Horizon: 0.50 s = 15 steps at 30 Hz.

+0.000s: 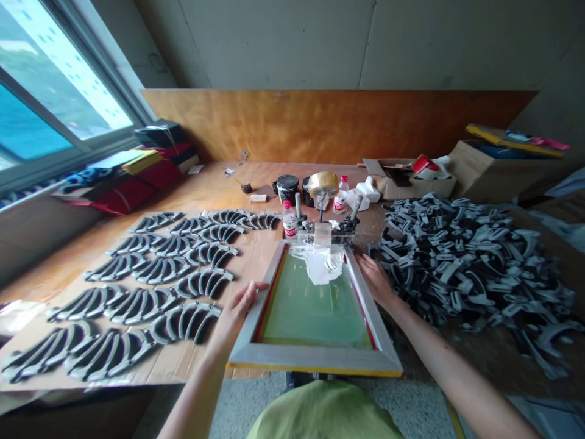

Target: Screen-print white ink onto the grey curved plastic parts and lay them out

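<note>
A silkscreen frame (315,356) with green mesh lies in front of me, its far end at a metal clamp (348,230). White ink (324,271) is spread over the mesh near that end, around a pale squeegee blade (322,236). My left hand (242,300) is closed at the frame's left side, with one digit laid over the rim. On the opposite side my right hand (375,277) grips the upper right edge, its fingers partly hidden. What lies beneath the mesh cannot be made out.
Rows of curved grey plastic parts (137,305) cover cardboard at left. A heap of similar parts (457,262) rises close to my right arm. Behind the clamp stand a red-capped bottle (288,221), a black tub (287,188), a tape roll (323,182) and an open carton (406,186).
</note>
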Available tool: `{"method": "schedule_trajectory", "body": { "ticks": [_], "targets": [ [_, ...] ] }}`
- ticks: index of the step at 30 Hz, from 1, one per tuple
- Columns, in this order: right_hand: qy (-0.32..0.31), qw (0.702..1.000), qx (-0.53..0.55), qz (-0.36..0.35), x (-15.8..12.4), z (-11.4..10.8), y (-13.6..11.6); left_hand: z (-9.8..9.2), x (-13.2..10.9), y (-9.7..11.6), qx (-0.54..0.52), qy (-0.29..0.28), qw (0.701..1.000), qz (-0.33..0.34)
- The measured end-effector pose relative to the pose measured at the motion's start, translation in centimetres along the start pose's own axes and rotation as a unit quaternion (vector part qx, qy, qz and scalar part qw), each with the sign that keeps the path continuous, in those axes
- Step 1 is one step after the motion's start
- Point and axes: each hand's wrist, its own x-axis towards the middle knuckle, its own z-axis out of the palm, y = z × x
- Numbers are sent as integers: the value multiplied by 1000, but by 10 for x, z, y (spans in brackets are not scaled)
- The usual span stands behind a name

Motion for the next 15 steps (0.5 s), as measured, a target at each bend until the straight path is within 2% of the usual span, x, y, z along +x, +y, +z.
{"method": "schedule_trajectory", "body": {
  "ticks": [2, 4, 5, 7, 9, 11, 13, 15],
  "targets": [
    [57, 998, -19, 8, 20, -18, -5, 4, -1, -37, -1, -23, 999, -32],
    [83, 995, -47, -30, 47, -26, -25, 12, 5, -71, -7, -16, 999, -37],
    [76, 993, -65, -55, 60, -26, -38, 16, 9, -86, -4, -8, 999, -36],
    [19, 991, -103, -85, 83, -20, -63, 22, 17, -107, 12, 7, 999, -37],
    [-60, 988, -125, -72, 96, -10, -78, 25, 22, -119, 20, 13, 999, -41],
    [-121, 982, -132, -53, 98, -1, -81, 25, 23, -123, 21, 11, 999, -43],
    [-140, 979, -126, -73, 88, 6, -78, 24, 22, -122, 19, 6, 999, -44],
    [-141, 975, -109, -133, 72, 8, -72, 24, 20, -120, 18, 6, 999, -50]
  ]
}}
